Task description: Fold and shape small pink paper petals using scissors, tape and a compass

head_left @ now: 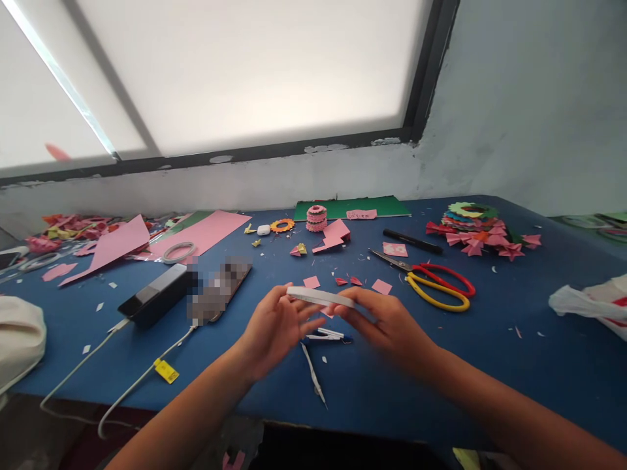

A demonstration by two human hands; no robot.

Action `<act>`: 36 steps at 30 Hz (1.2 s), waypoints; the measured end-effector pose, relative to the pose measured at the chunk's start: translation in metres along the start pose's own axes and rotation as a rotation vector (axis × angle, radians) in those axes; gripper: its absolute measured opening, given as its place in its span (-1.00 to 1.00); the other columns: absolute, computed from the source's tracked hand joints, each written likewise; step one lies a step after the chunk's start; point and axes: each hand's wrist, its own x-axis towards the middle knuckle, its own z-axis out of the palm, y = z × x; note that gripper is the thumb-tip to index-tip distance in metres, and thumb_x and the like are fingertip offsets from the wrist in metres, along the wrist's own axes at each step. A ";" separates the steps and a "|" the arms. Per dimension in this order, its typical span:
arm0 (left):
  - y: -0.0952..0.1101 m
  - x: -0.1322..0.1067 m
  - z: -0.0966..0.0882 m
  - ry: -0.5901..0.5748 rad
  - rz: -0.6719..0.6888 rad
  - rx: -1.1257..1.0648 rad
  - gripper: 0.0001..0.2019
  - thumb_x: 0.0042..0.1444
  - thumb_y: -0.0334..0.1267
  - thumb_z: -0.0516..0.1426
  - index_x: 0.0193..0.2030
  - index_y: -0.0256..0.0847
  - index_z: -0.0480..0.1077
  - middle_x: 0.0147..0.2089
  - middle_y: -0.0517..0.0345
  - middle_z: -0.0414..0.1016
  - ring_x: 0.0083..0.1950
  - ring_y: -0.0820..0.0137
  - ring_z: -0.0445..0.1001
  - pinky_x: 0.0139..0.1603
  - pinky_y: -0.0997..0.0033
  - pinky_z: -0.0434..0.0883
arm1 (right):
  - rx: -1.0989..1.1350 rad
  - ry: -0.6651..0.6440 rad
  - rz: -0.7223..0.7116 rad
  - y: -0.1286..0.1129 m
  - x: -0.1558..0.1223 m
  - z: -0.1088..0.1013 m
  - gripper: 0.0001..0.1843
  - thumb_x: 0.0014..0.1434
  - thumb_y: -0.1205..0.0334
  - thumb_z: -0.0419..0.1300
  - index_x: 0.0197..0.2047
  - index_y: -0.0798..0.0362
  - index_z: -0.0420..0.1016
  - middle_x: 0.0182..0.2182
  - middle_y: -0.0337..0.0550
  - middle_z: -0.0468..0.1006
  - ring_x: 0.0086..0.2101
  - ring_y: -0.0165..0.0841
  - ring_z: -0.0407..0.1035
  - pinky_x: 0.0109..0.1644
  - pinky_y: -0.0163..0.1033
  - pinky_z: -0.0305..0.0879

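Both my hands hold a thin white roll of tape level above the blue table. My left hand grips its left edge with the fingers curled round it. My right hand pinches its right side from above. Under the hands lie a metal compass and a blue-and-white pen. Small pink paper squares lie just beyond the tape.
Red and yellow scissors, a black marker and stacked paper flowers are at the right. A black power bank with white cables, a tape ring and pink sheets are at the left. A plastic bag is far right.
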 end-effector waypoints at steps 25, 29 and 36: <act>-0.004 -0.011 -0.006 -0.211 0.551 1.134 -0.83 0.19 -0.31 0.08 -0.12 -0.18 0.45 -0.21 0.10 0.54 -0.25 0.42 0.48 -0.31 0.49 0.45 | -0.362 -0.116 -0.207 0.015 -0.007 -0.002 -0.77 0.29 0.25 -0.01 -0.12 0.10 0.44 -0.22 -0.05 0.57 -0.23 -0.29 0.47 -0.22 -0.23 0.40; -0.005 -0.011 -0.006 -0.213 0.543 1.163 -0.81 0.11 -0.28 0.17 -0.10 -0.13 0.45 -0.21 0.14 0.55 -0.24 0.41 0.48 -0.32 0.52 0.42 | -0.260 -0.214 -0.113 0.009 -0.004 -0.005 -0.83 0.26 0.28 0.05 -0.16 0.07 0.45 -0.24 -0.15 0.56 -0.24 -0.41 0.46 -0.18 -0.35 0.36; -0.005 -0.007 -0.007 0.025 0.750 1.263 -0.86 0.11 -0.26 0.17 -0.23 -0.20 0.52 -0.34 0.08 0.58 -0.47 0.45 0.42 -0.56 0.51 0.32 | -0.687 -0.133 0.263 0.057 -0.005 -0.069 -0.68 0.15 0.01 0.13 -0.15 0.03 0.49 -0.25 -0.08 0.59 -0.33 -0.28 0.48 -0.32 -0.25 0.35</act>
